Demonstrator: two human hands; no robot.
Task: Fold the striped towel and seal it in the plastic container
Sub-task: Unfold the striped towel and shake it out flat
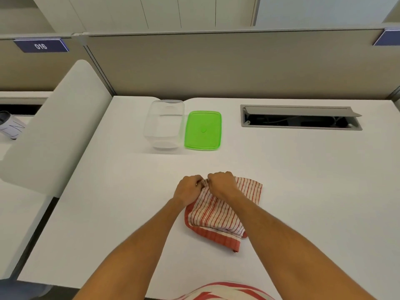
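Striped towel [218,211]: on the near middle of the worktop [303,191], partly folded, layers uneven. Left hand [187,190] and right hand [223,184]: side by side at its far edge, each grip closed, pinching cloth. Step in hand, as judged: folding. Plastic container [164,126]: open, farther back, well apart; green lid [203,130] just beside it, lying flat. Next move calls for a smaller, squared bundle to fit inside.
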